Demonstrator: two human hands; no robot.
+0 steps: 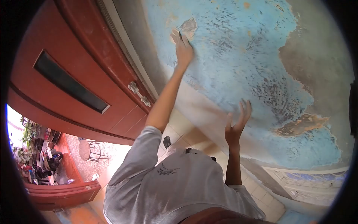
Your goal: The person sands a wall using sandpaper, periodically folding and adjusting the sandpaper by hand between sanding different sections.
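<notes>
My left hand (182, 47) lies against a wall (238, 59) of worn, flaking blue paint, with its fingers stretched out. Just beyond its fingertips is a grey bare patch (188, 25). Whether something thin sits under those fingers, I cannot tell. Lower and to the right, my right hand (235, 128) has its fingers spread near the wall and holds nothing visible; I cannot tell if it touches the paint. Dark speckled marks (274, 95) and a brown peeled area (304, 125) show to the right of it.
A red door (71, 48) with a metal handle (138, 94) stands at my left. Through the opening are a round stool (85, 150) and a cluttered heap with plants (44, 155). Pale floor tiles (261, 196) lie below; a white grille (305, 179) is at lower right.
</notes>
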